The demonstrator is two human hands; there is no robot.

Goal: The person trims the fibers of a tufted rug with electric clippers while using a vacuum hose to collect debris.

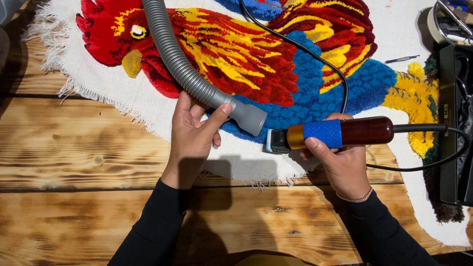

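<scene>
A tufted rooster rug (pixel 276 64) in red, yellow and blue lies on white backing cloth (pixel 123 88). My left hand (pixel 194 133) grips a grey ribbed vacuum hose (pixel 177 54) near its nozzle (pixel 249 117), which points down at the blue pile. My right hand (pixel 340 160) holds an electric clipper (pixel 335 134) with a blue grip, gold collar and dark red body. Its black blade head (pixel 276 141) rests at the rug's lower blue edge, just right of the nozzle.
A black cord (pixel 315 54) crosses the rug and runs from the clipper to the right. A black case (pixel 456 123) stands at the right edge. A wooden table (pixel 88 148) with burnt grain lies under everything. A small thin tool (pixel 401 59) sits on the cloth.
</scene>
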